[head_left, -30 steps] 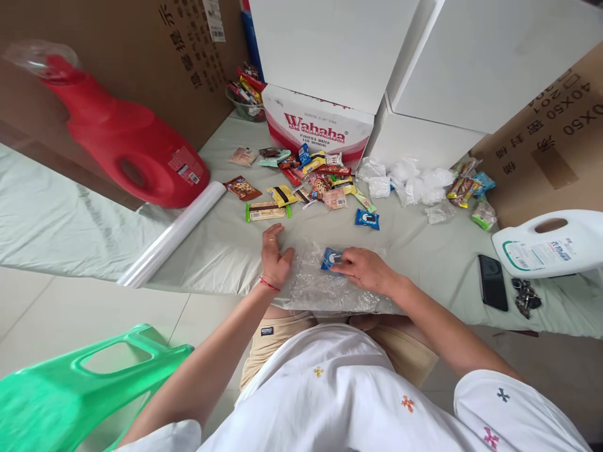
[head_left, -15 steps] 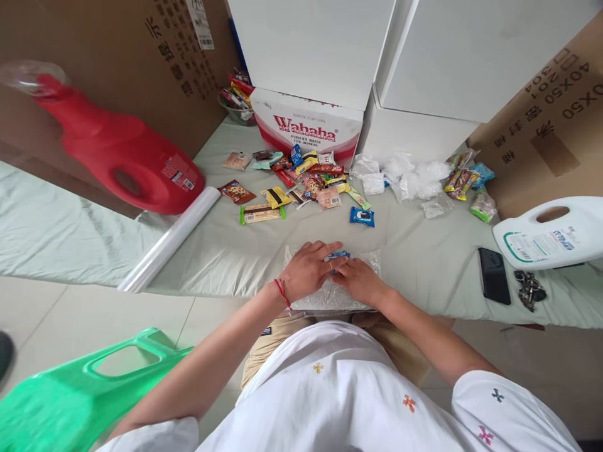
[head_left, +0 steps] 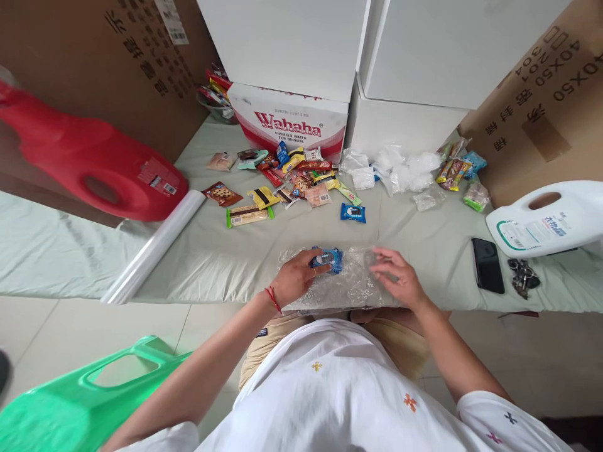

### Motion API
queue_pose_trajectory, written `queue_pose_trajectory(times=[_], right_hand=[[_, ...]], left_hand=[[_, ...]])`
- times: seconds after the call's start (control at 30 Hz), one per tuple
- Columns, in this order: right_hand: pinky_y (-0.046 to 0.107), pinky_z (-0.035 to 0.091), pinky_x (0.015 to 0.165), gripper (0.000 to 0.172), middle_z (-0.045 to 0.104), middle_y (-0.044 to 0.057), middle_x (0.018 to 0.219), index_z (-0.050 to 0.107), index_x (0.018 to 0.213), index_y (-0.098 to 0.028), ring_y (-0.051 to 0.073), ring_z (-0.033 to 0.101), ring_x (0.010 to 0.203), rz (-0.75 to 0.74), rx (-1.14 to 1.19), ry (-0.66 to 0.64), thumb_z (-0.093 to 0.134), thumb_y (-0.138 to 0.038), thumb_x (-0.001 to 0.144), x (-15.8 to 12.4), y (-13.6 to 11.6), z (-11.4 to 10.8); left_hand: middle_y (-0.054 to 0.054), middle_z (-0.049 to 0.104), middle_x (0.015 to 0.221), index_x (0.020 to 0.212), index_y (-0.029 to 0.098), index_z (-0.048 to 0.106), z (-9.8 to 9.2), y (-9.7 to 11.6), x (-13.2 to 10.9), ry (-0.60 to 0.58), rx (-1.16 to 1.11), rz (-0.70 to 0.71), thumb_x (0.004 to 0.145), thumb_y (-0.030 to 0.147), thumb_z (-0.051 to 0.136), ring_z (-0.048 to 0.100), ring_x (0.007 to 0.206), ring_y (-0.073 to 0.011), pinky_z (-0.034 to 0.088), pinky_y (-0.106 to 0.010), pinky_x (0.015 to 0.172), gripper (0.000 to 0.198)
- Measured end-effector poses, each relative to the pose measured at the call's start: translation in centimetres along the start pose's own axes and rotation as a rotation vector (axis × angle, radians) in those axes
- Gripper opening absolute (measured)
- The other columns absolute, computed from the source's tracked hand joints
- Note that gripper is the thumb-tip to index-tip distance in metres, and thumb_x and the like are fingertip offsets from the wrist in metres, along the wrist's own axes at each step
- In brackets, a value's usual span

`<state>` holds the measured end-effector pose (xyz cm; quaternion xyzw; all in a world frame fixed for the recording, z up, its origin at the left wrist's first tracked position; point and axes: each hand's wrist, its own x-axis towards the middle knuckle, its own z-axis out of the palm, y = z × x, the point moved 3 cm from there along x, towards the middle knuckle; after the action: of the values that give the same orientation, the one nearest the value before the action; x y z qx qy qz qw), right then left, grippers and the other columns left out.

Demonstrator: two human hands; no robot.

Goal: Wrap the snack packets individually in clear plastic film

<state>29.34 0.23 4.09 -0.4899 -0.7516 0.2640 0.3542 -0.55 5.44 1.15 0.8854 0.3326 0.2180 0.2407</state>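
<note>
A sheet of clear plastic film lies crinkled at the table's front edge. On it rests a small blue snack packet, partly covered by the fingers of my left hand, which grips its left side between thumb and fingers. At the film's right edge is my right hand, its fingers apart and curved; whether the fingertips touch the film I cannot tell. Beyond my hands lies another blue packet, close to a pile of mixed wrapped snacks.
A roll of clear film and a red jug are at left. Several film-wrapped bundles lie in front of white boxes. A phone, keys and a white jug are at right.
My right hand has come away from the packet and moved right to the film's edge, its fingers spreading. My left hand stays at the packet, now more visible. The view has shifted slightly.
</note>
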Motion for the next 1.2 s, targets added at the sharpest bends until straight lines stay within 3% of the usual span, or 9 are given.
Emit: queue_pose_trajectory(times=[0.1, 0.2, 0.37, 0.43, 0.5, 0.6, 0.77, 1.0, 1.2], right_hand=[[0.040, 0.058, 0.089, 0.040, 0.055, 0.011, 0.143, 0.067, 0.134, -0.030, 0.022, 0.064, 0.105, 0.135, -0.079, 0.040, 0.062, -0.029, 0.095, 1.7, 2.4, 0.3], [0.042, 0.056, 0.093, 0.029, 0.067, 0.010, 0.115, 0.076, 0.115, -0.024, 0.023, 0.065, 0.102, 0.137, -0.151, -0.029, 0.055, -0.022, 0.095, 3.2, 4.2, 1.0], [0.042, 0.056, 0.087, 0.029, 0.066, 0.012, 0.111, 0.075, 0.108, -0.022, 0.024, 0.065, 0.098, 0.235, -0.287, 0.333, 0.048, -0.022, 0.098, 2.0, 2.4, -0.8], [0.042, 0.055, 0.088, 0.024, 0.066, 0.012, 0.110, 0.074, 0.111, -0.024, 0.025, 0.063, 0.099, 0.105, -0.316, 0.240, 0.053, -0.028, 0.101, 0.6, -0.4, -0.2], [0.044, 0.052, 0.094, 0.023, 0.068, 0.011, 0.113, 0.073, 0.117, -0.025, 0.027, 0.060, 0.105, -0.118, -0.344, -0.014, 0.062, -0.034, 0.099, -1.1, -3.4, 1.9], [0.047, 0.048, 0.100, 0.037, 0.067, 0.012, 0.128, 0.067, 0.131, -0.024, 0.029, 0.055, 0.114, -0.304, -0.442, -0.265, 0.070, -0.034, 0.095, -3.1, -5.7, 5.7], [0.044, 0.047, 0.096, 0.017, 0.071, 0.009, 0.116, 0.076, 0.110, -0.025, 0.026, 0.054, 0.109, -0.223, -0.485, -0.196, 0.063, -0.022, 0.098, -3.2, -4.7, 8.7], [0.040, 0.051, 0.093, 0.019, 0.072, 0.007, 0.106, 0.075, 0.103, -0.024, 0.024, 0.055, 0.104, -0.169, -0.160, -0.132, 0.056, -0.025, 0.102, 0.7, -6.4, 5.6], [0.032, 0.051, 0.092, 0.027, 0.068, 0.009, 0.110, 0.071, 0.105, -0.022, 0.020, 0.064, 0.103, 0.029, -0.202, -0.056, 0.045, -0.029, 0.106, 7.6, -6.3, 5.4]], left_hand=[[-0.007, 0.058, 0.147, 0.129, 0.032, 0.073, -0.2, 0.1, -0.2, 0.015, -0.025, -0.012, 0.097, 0.018, 0.050, 0.061, 0.122, -0.0245, 0.056, -0.041, 0.100, 0.041], [-0.009, 0.059, 0.145, 0.128, 0.032, 0.073, -0.2, 0.5, -0.3, 0.032, 0.039, 0.013, 0.098, 0.019, 0.051, 0.063, 0.119, -0.0249, 0.058, -0.043, 0.097, 0.040], [-0.012, 0.059, 0.142, 0.130, 0.033, 0.073, -0.3, 0.8, -0.6, 0.081, 0.071, 0.022, 0.099, 0.021, 0.048, 0.065, 0.112, -0.0241, 0.060, -0.042, 0.090, 0.041], [-0.013, 0.060, 0.137, 0.129, 0.031, 0.073, -0.4, 0.9, -0.6, 0.083, 0.094, 0.026, 0.098, 0.021, 0.048, 0.063, 0.112, -0.0255, 0.059, -0.043, 0.091, 0.041], [-0.012, 0.064, 0.124, 0.128, 0.030, 0.074, -0.6, 1.1, -0.4, 0.061, 0.136, 0.032, 0.097, 0.019, 0.049, 0.062, 0.106, -0.0252, 0.057, -0.042, 0.090, 0.041], [-0.010, 0.064, 0.101, 0.128, 0.028, 0.074, -1.0, 1.5, 0.2, -0.005, 0.182, 0.036, 0.093, 0.015, 0.049, 0.059, 0.093, -0.0234, 0.054, -0.039, 0.085, 0.045], [-0.009, 0.063, 0.089, 0.122, 0.023, 0.077, -1.3, 2.0, 1.1, -0.085, 0.194, 0.008, 0.088, 0.010, 0.048, 0.057, 0.086, -0.0239, 0.052, -0.038, 0.081, 0.046], [-0.007, 0.066, 0.088, 0.115, 0.026, 0.079, -1.3, 1.3, 1.6, -0.090, 0.125, -0.050, 0.084, 0.008, 0.049, 0.062, 0.088, -0.0233, 0.052, -0.035, 0.079, 0.047], [-0.008, 0.068, 0.092, 0.106, 0.025, 0.078, -1.2, 1.4, 1.8, -0.133, 0.142, -0.033, 0.084, 0.010, 0.048, 0.063, 0.090, -0.0252, 0.052, -0.036, 0.080, 0.040]])
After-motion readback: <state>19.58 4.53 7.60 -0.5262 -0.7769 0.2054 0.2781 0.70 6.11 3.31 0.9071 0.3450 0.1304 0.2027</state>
